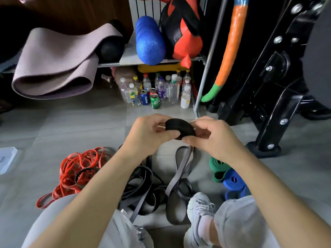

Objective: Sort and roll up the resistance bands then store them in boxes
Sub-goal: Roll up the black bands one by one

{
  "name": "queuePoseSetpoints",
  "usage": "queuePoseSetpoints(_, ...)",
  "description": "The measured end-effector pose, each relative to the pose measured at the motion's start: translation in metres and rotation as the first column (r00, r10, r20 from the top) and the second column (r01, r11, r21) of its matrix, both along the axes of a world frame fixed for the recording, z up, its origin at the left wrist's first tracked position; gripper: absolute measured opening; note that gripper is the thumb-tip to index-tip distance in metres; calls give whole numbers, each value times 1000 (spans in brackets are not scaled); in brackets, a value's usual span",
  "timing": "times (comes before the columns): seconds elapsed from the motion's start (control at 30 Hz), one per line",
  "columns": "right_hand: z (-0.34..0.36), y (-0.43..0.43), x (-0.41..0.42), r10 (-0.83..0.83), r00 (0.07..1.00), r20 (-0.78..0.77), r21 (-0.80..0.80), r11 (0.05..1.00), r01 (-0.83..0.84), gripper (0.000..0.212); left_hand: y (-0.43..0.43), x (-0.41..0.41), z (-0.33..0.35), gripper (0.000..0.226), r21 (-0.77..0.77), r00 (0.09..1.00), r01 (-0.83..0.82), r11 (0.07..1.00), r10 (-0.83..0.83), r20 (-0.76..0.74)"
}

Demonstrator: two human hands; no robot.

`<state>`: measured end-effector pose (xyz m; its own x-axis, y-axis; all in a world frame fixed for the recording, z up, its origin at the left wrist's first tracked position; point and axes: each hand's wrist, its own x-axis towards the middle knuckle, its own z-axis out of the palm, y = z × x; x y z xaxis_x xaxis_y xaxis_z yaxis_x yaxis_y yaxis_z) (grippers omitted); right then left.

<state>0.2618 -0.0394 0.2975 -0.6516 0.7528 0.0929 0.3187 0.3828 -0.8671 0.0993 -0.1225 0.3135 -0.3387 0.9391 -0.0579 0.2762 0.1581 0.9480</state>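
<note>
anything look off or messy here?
Red bands lie tangled on the floor at left with a black loop caught in them: unsorted. The mat sags over the shelf edge. The black roll, held by the left hand and right hand, the green roll and the blue roll look neat.

Fingers of the left hand (152, 133) and the right hand (213, 138) cover both ends of the black roll (179, 127). The left picture edge cuts off the clear box (7, 158). A knee hides part of the blue band (232, 181). The labels on the bottles (161, 88) are too small to read.
</note>
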Motion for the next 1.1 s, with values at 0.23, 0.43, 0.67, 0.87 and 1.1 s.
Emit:
queuePoseSetpoints(0.23,-6,7,3,-85,991,-107,-195,979,63,23,12,12,-5,21,2,896,52,999,-47,441)
queuePoseSetpoints(0.43,-16,5,4,-77,962,264,124,991,45,19,15,11,-14,45,-46,722,190,981,-171,-671)
queuePoseSetpoints(0.67,-15,3,4,-63,963,264,80,996,44,20,12,12,-16,26,-48,813,152,987,-153,-562)
queuePoseSetpoints(0.87,-8,9,2,-77,996,54,-101,991,82,23,15,8,-19,31,57,995,21,998,-15,-101)
queuePoseSetpoints(1.1,-6,12,-2,-87,996,-36,-168,983,80,23,19,8,-15,28,44,943,-6,999,-9,333)
